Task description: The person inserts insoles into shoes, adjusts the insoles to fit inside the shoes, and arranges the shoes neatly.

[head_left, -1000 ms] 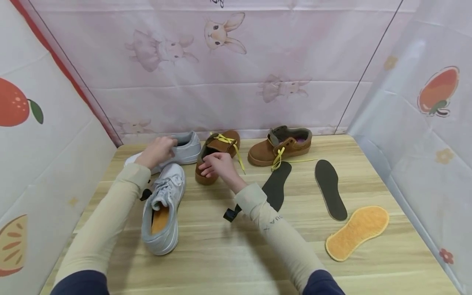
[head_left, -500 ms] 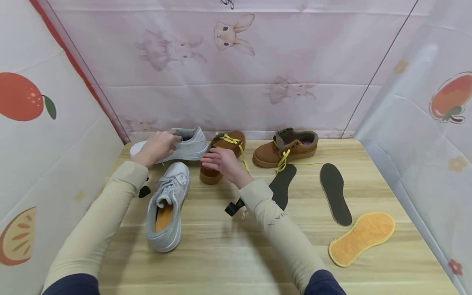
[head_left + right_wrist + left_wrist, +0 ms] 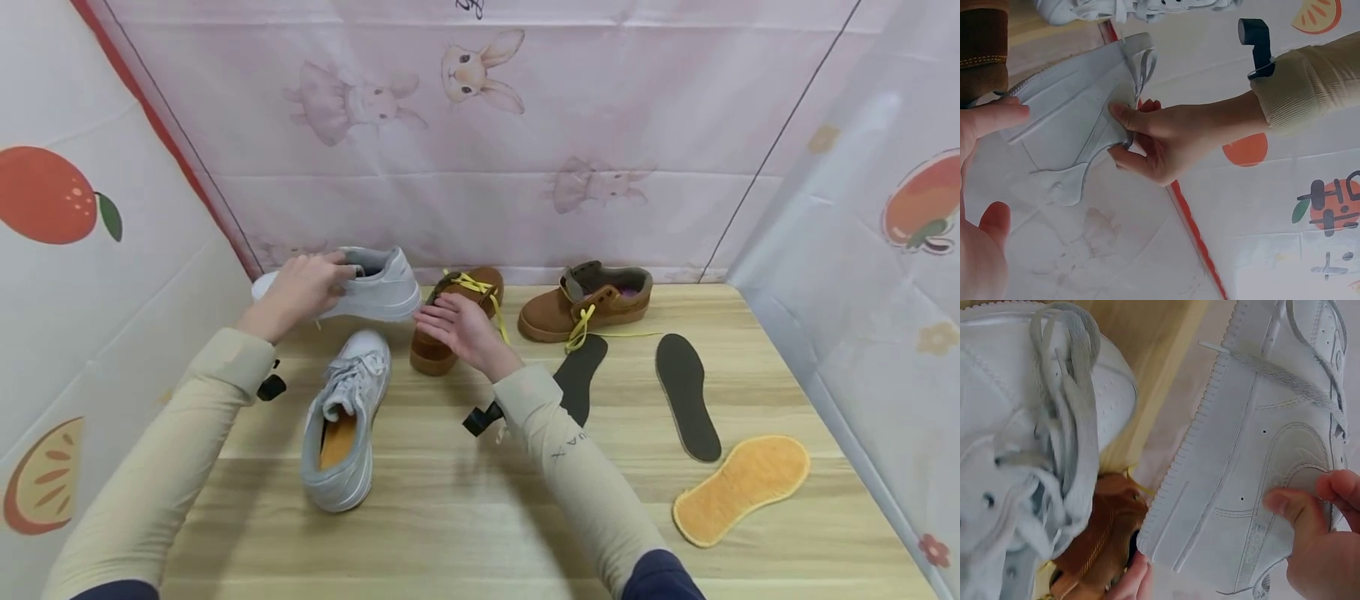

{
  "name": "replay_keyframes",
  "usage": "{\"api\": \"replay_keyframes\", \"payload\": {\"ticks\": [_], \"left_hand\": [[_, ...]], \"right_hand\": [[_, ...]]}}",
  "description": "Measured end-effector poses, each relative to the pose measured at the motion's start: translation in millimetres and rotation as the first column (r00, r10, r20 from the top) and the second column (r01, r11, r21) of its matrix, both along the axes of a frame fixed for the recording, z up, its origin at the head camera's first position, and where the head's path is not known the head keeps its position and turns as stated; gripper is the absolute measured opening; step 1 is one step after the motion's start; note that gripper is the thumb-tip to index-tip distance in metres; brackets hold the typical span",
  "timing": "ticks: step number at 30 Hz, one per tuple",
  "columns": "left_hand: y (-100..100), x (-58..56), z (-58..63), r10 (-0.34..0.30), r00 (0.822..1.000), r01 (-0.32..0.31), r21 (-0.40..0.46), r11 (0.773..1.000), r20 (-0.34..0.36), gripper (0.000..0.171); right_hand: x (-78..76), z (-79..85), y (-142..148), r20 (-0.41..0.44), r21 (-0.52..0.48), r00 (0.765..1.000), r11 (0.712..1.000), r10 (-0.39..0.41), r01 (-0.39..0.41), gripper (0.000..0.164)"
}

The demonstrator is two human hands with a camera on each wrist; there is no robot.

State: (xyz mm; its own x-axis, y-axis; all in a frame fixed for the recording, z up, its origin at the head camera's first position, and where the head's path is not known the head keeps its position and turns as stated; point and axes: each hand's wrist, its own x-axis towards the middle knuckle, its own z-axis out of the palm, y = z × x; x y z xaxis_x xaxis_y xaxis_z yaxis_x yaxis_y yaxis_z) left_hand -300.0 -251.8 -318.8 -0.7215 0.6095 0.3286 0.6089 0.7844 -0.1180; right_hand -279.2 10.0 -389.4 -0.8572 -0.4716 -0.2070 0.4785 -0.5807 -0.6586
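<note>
My left hand (image 3: 303, 287) grips a white sneaker (image 3: 382, 292) by the edge of its opening, thumb on the outer side and fingers inside. The sneaker is raised at the back left, heel pointing right. My right hand (image 3: 471, 335) has its fingers extended, palm turned towards the heel. In the right wrist view its fingertips (image 3: 1016, 111) are right at the sole edge. A second white sneaker (image 3: 358, 371) stands nearer, an orange insole (image 3: 337, 442) inside it. Behind my right hand is a brown shoe (image 3: 432, 360) with yellow laces.
Another brown shoe (image 3: 543, 317) stands at the back, its yellow lace trailing right. Two dark insoles (image 3: 686, 396) and a fuzzy orange insole (image 3: 742, 487) lie on the right of the wooden table (image 3: 450, 533). Printed curtains (image 3: 480, 217) enclose the back and sides.
My left hand has taken hold of the back white sneaker and lifted it off the table. My right hand has turned its palm up more, fingers towards the heel. The head view has shifted slightly.
</note>
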Motion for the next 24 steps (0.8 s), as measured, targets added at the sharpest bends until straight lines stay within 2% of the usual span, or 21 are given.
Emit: {"api": "replay_keyframes", "payload": {"ticks": [8,15,20,24], "left_hand": [[9,16.3,17.4,-0.110,0.986,0.114,0.021,0.993,-0.128,0.022],[18,32.2,27.7,-0.151,0.974,0.155,0.013,0.988,-0.168,0.024],[29,44.3,35.3,-0.217,0.948,0.221,-0.006,0.975,-0.235,0.023],[40,55.6,40.5,-0.251,0.921,0.248,-0.048,0.967,-0.296,0.019]], "right_hand": [[6.8,14.2,7,-0.010,0.059,0.999,0.998,-0.035,0.036,0.052],[18.0,25.3,11,-0.064,0.158,0.996,0.985,-0.055,0.064,0.043],[26.8,27.6,17,-0.130,0.260,0.991,0.963,-0.033,0.066,0.040],[33.6,28.3,26,-0.179,0.347,0.984,0.934,-0.019,0.081,0.037]]}}
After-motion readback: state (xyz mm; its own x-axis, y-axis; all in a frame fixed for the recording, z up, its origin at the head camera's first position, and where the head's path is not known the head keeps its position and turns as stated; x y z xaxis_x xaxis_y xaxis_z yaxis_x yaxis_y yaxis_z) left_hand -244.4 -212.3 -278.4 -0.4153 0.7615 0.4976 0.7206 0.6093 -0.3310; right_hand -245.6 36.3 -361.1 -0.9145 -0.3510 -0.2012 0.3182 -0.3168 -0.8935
